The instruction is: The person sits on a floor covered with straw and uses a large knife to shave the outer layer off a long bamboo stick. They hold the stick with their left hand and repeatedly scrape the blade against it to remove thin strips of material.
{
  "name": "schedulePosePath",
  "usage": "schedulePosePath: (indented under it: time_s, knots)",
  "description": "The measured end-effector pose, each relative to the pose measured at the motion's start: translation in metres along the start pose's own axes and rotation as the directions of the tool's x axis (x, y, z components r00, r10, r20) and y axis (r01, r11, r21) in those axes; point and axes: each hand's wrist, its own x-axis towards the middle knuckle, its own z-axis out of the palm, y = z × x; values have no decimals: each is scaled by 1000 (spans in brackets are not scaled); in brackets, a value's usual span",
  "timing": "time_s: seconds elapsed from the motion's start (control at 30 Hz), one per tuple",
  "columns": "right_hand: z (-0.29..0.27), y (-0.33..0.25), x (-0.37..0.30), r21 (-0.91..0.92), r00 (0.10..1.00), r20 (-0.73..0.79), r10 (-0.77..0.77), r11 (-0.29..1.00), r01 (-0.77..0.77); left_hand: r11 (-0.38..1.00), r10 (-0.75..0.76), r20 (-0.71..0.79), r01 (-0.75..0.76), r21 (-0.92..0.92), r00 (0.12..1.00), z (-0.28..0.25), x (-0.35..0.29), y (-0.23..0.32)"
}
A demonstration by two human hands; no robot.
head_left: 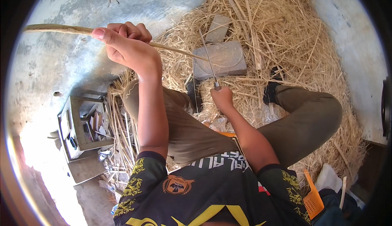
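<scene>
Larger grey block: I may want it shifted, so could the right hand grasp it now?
Probably not yet: the grey block is near, but the right hand grips a bladed tool.

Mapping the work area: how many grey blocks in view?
2: larger grey block seen behind the knife; narrower grey block just beyond it. Straw-coloured strips may hide more.

Rough little workshop, looks like — grey block just beyond the gripping right hand. Pale shavings heaped around it.
</scene>
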Motion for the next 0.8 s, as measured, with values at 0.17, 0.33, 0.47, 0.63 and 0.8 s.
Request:
schedulePosePath:
  time_s: [0.17,0.33,0.47,0.63,0.8]
  knots:
    - [-6,-18,-15,-80,997,10,-72,994,73,1000,14,-2,-14,17,1000,-5,1,-2]
    - [8,42,9,-128,982,-94,162,977,-173,999,51,22,-51,8,998,-3,5,-7]
    - [1,33,6,-21,976,-136,171,984,-175,1000,15,101,-13,-27,995,-3,3,-3]
    - [-3,-20,-12,-3,992,-5,-128,992,128,977,-78,280,130,-170,957,-10,12,-6]
    - [3,-69,-51,162,931,-38,-364,917,365,949,-190,311,256,-185,931,-15,19,-4]
